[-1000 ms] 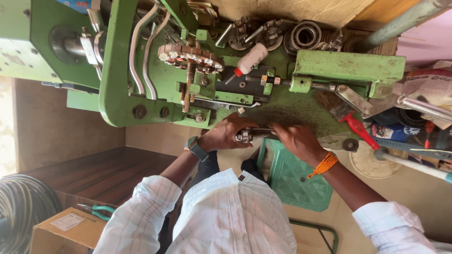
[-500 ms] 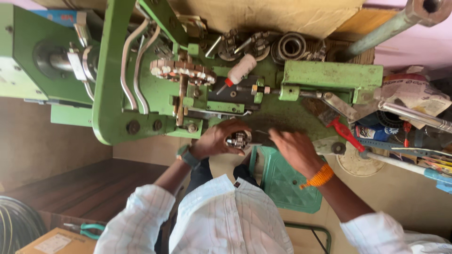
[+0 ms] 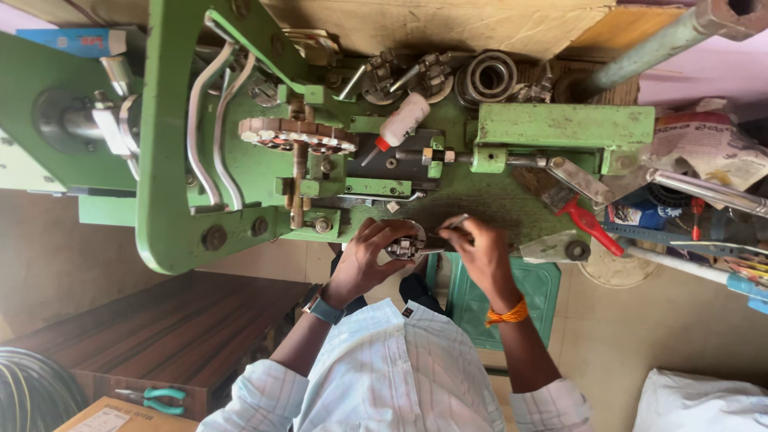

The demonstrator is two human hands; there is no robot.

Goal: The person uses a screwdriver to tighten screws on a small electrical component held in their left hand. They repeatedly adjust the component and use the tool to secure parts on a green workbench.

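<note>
We see the left hand (image 3: 370, 254) closed round a small metal part (image 3: 404, 247) at the green surface's (image 3: 480, 204) near edge, right hand (image 3: 480, 252) fingers pinching its thin stem — hard, weighty, likely oily — best gripped by the body.

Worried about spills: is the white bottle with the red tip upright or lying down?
Lying down: the white bottle rests tilted on the green machine, red tip low.

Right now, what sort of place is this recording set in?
Most likely a small machine or repair workshop: a heavy green machine fills the bench, loose bearings and metal parts lie on it, and pliers rest on a box below.
</note>
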